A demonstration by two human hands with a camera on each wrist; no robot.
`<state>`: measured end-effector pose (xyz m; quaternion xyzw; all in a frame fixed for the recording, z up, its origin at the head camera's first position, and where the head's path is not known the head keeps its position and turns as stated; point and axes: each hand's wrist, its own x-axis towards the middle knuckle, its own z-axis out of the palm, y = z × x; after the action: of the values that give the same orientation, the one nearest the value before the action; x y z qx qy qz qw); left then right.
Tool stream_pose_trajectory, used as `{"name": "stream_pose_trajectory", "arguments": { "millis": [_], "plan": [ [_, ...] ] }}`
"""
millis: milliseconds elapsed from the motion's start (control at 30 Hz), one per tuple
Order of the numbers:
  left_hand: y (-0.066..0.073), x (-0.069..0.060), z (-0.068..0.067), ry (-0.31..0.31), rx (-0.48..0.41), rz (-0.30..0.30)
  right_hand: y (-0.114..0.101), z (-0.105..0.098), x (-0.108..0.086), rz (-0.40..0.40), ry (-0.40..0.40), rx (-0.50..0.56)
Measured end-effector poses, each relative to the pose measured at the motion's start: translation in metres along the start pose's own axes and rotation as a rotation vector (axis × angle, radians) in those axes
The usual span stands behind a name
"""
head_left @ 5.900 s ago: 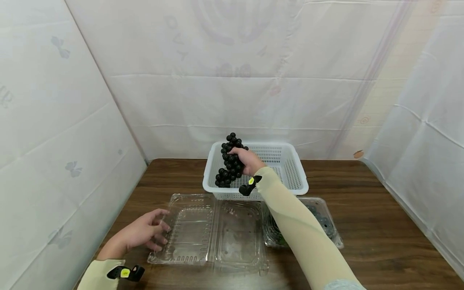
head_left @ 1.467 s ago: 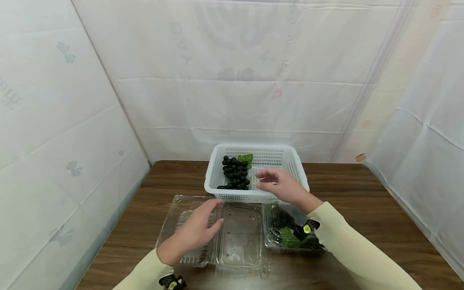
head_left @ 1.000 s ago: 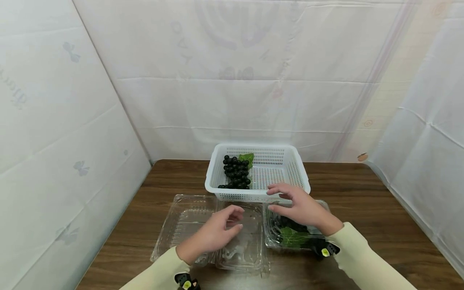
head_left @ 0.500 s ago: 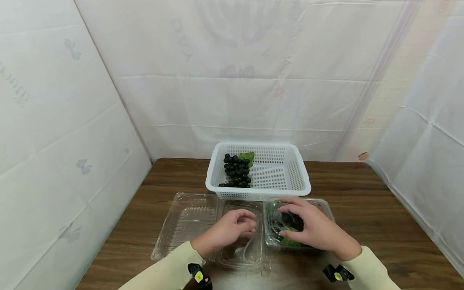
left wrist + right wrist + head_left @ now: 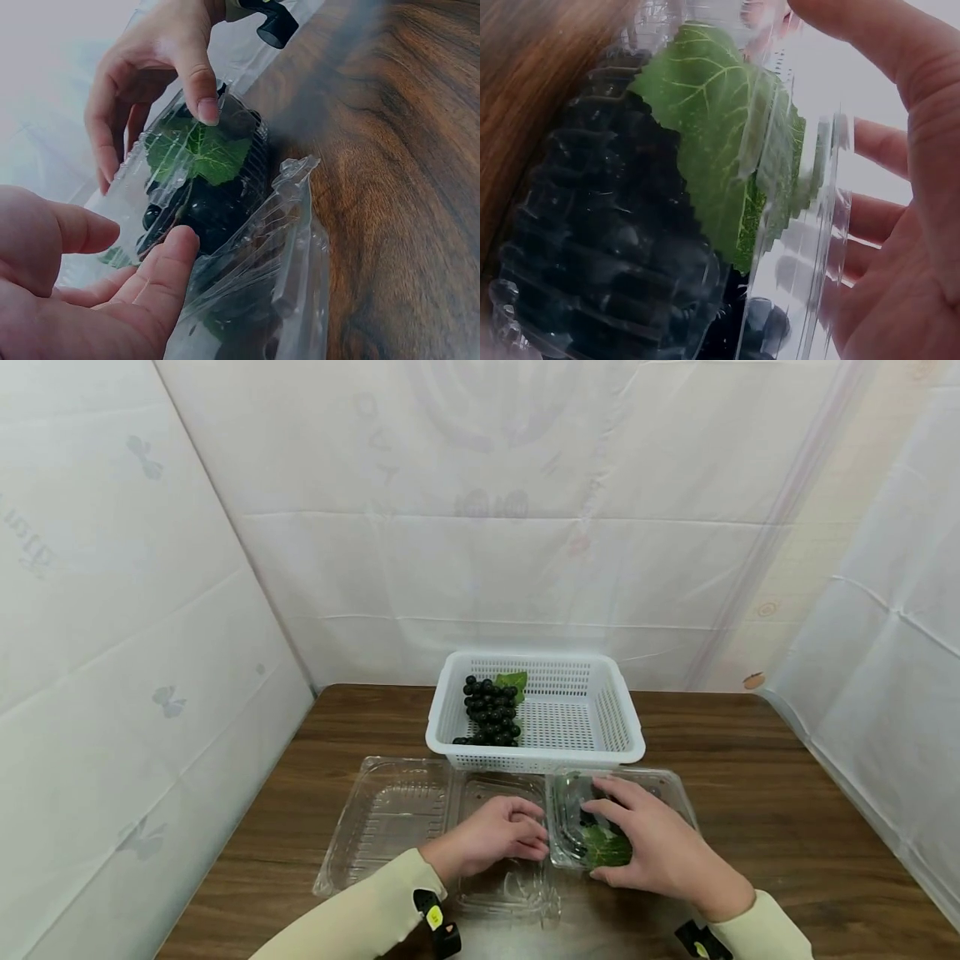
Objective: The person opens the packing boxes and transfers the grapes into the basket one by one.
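Observation:
A clear plastic clamshell box, lid down, holds dark grapes and a green leaf. My right hand is spread over its lid, thumb toward the near edge and fingers toward the far side. Whether every fingertip touches the plastic is unclear. My left hand is at the box's left side, fingers loosely bent with nothing held. Below the left hand lies the right half of a second clamshell, spread open and without fruit. In the left wrist view, the left fingertips are close to the grape-filled box.
Behind both clamshells stands a white slotted basket. Inside it, on the left, lie a bunch of black grapes and a green leaf. The wooden table extends right, and white sheeting encloses the back and sides.
The grape bunch my right hand held over the basket now lies in it. That hand has come down onto the lidded box. My left hand has moved right across the open clamshell.

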<state>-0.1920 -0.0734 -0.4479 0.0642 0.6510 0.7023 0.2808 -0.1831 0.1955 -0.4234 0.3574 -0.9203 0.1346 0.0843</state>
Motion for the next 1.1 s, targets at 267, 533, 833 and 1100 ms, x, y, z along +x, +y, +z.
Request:
{"name": "stream_pose_trajectory", "arguments": {
  "millis": [267, 533, 833, 1100],
  "plan": [
    [-0.005, 0.009, 0.004, 0.03, 0.026, 0.002, -0.003, -0.001, 0.001, 0.023, -0.055, 0.021],
    [-0.008, 0.013, 0.007, 0.053, 0.038, 0.008, -0.006, -0.005, 0.008, 0.038, -0.128, 0.025],
    [-0.009, 0.015, 0.007, 0.051, 0.044, 0.021, -0.019, -0.005, 0.018, 0.005, -0.178, -0.063],
    [-0.008, 0.016, 0.008, 0.047, 0.035, -0.007, -0.029, 0.002, 0.024, -0.058, -0.179, -0.223]
  ]
}}
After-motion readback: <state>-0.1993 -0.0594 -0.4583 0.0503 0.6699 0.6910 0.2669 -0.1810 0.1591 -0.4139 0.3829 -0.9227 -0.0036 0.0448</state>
